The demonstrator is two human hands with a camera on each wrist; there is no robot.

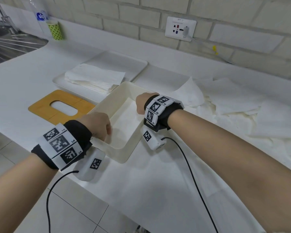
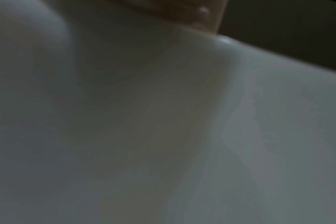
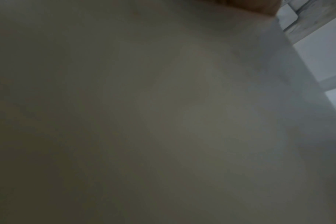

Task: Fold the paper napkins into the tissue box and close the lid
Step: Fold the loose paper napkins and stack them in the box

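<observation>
An open cream tissue box (image 1: 123, 155) stands tilted on the white counter in the head view, and its inside shows pale. My left hand (image 1: 99, 126) grips the near left wall, fingers curled over the rim. My right hand (image 1: 141, 105) grips the far right wall, its fingers hidden behind the rim. The bamboo lid (image 1: 40, 106) with an oval slot lies flat to the left of the box. A stack of folded napkins (image 1: 94, 78) sits on a white tray (image 1: 124, 64) behind it. Both wrist views are dark and blurred, filled by the box wall (image 2: 259, 121).
Loose unfolded napkins (image 1: 242, 105) are spread over the counter to the right. A steel sink (image 1: 10, 42), a green patterned cup (image 1: 55, 30) and a bottle (image 1: 40, 15) stand at the far left. A wall socket (image 1: 180, 28) is behind. The counter edge runs close below my forearms.
</observation>
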